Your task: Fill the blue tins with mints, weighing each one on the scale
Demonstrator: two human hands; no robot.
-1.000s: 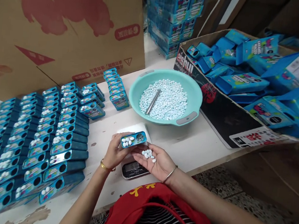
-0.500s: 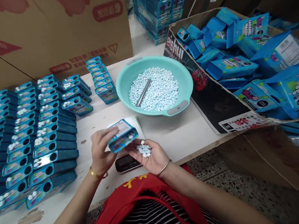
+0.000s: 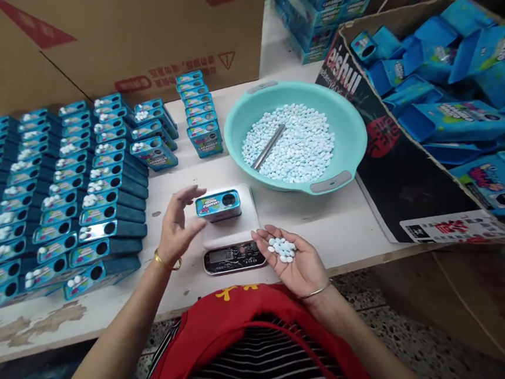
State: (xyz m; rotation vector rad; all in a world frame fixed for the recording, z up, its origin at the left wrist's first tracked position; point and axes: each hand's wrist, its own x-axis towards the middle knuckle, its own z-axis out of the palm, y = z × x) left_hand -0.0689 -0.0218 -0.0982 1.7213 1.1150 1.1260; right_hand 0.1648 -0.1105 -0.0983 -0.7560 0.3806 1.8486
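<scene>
A blue candy box [image 3: 219,204] with a round dark hole in its top stands upright on the white plate of a small digital scale [image 3: 233,257]. Just left of the box, my left hand [image 3: 179,218] is open, thumb and fingers apart, its fingertips very close to the box's side. My right hand [image 3: 301,264] lies palm up, cupped around a small heap of pale mint-like candies [image 3: 281,249], to the right of the scale. Beyond the scale stands a turquoise basin [image 3: 349,145] of the same candies [image 3: 308,153], with a metal tube [image 3: 268,146] resting on them.
Rows of blue boxes [image 3: 101,200], many with candies on their tops, fill the left of the table. A short row [image 3: 204,138] stands left of the basin. At right, a carton [image 3: 370,152] holds loose blue boxes. A large cardboard box [image 3: 139,20] stands behind.
The box, tilted in my left hand before, now stands upright on the scale, and that hand has let go. My right hand has moved right with its candies. The view has shifted.
</scene>
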